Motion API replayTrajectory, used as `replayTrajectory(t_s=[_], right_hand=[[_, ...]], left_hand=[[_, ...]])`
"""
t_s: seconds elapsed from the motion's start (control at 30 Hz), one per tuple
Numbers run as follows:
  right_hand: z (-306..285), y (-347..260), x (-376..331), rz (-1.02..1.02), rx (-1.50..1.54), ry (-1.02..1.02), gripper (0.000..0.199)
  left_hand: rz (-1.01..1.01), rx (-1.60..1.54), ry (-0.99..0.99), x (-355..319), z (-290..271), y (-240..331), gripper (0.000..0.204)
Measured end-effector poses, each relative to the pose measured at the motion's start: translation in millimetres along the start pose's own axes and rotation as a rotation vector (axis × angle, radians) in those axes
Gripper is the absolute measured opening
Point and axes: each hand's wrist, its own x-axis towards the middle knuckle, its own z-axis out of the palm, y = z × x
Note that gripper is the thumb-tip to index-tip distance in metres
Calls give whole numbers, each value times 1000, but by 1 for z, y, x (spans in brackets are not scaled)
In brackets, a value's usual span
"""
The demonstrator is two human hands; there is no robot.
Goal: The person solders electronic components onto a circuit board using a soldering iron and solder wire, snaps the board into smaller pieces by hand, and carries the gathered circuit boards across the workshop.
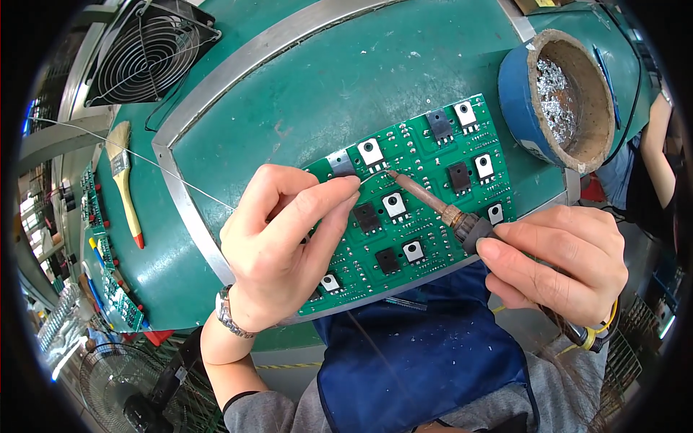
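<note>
A green circuit board [426,162] with several black and silver transistors lies tilted on the bench. My right hand [559,263] is closed round the soldering iron [462,220], whose tip meets the legs of a silver transistor [370,151] near the board's far edge. Between thumb and forefinger, my left hand [292,231] pinches thin solder wire [195,187]. One end of the wire reaches the iron's tip; the rest trails away to the far left. Parts of the board's left side are hidden under my left hand.
At the right stands a round blue-sided tub [523,108] holding silvery scraps. A brush [124,184] lies at the left, below a black fan with a wire guard [151,61]. Metal strips [238,68] edge the green bench. Another person's arm [660,137] shows at far right.
</note>
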Motion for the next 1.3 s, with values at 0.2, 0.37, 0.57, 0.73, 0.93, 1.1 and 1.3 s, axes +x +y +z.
replayTrajectory(t_s=[0.2, 0.37, 0.57, 0.73, 0.93, 1.1, 1.3], right_hand=[[-1, 0, 0, -1, 0, -17, 24], [0, 0, 1, -2, -3, -7, 24], [2, 1, 0, -24, -13, 10, 23], [-2, -4, 0, -4, -31, 8, 24], [-23, -11, -7, 55, -28, -95, 30], [-39, -17, -27, 144, -83, 12, 33], [-20, -29, -60, 551, -462, 561, 23]], left_hand=[[17, 15, 12, 1, 1, 0, 23], [29, 19, 14, 2, 3, 0, 23], [34, 21, 16, 0, 4, -2, 23], [14, 27, 42, -1, -3, 2, 23], [-18, 33, 43, -4, -7, -2, 24], [-34, 13, 61, -10, -9, -5, 24], [-66, -59, 99, -9, -9, -1, 24]])
